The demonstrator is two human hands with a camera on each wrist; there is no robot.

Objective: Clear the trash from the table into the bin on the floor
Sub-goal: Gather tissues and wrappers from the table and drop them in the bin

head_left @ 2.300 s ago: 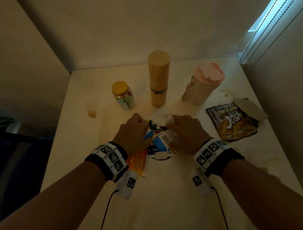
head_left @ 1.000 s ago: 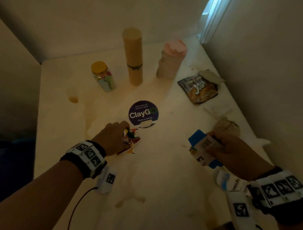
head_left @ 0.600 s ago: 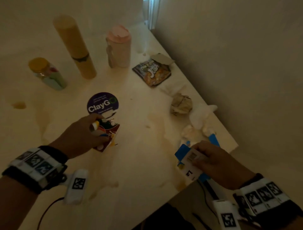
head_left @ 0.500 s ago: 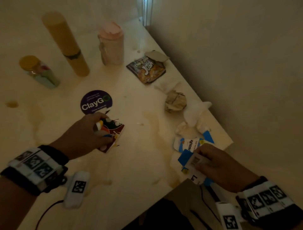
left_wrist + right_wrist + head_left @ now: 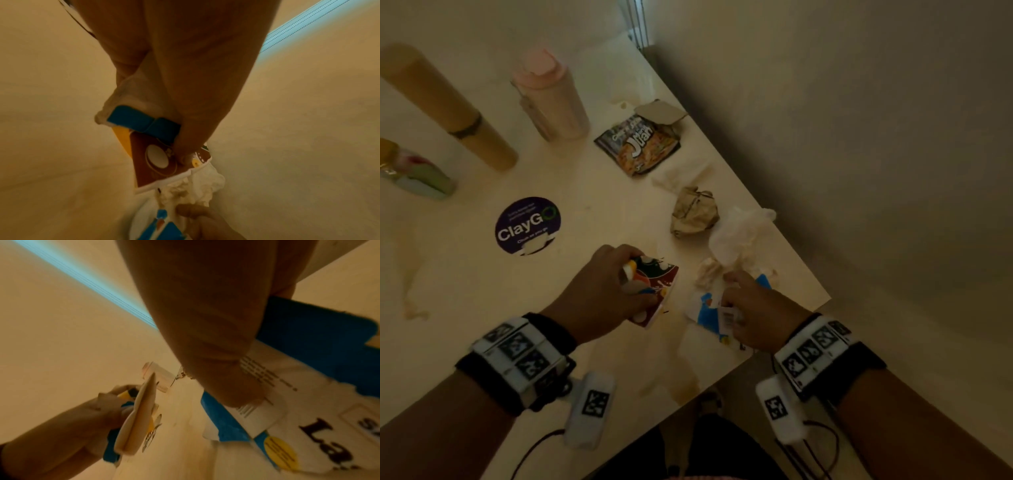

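Since a moment ago our right hand (image 5: 751, 313) has carried its blue-and-white wrapper (image 5: 709, 317) across to the table's (image 5: 482, 301) right edge, and our left hand (image 5: 602, 291) has followed with the brown carton (image 5: 654, 291).

Going from large to small: the table holds a tall tube, a pink bottle and a jar at the back, which we judge are not trash. Along the right edge lie the snack bag (image 5: 642, 147), a brown paper ball (image 5: 693, 214), a white plastic bag (image 5: 739, 229) and a crumpled tissue (image 5: 709, 274).

Our left fingers are curled round the carton, thumb pressed on its face in the left wrist view. Our right fingers pinch the wrapper, index stretched toward the tissue and touching or nearly touching it; we cannot tell which.

We judge we are gathering trash, with nothing binned yet from what shows. The bin is not in view. Next we need to draw the tissue into the right grasp without dropping the wrapper.
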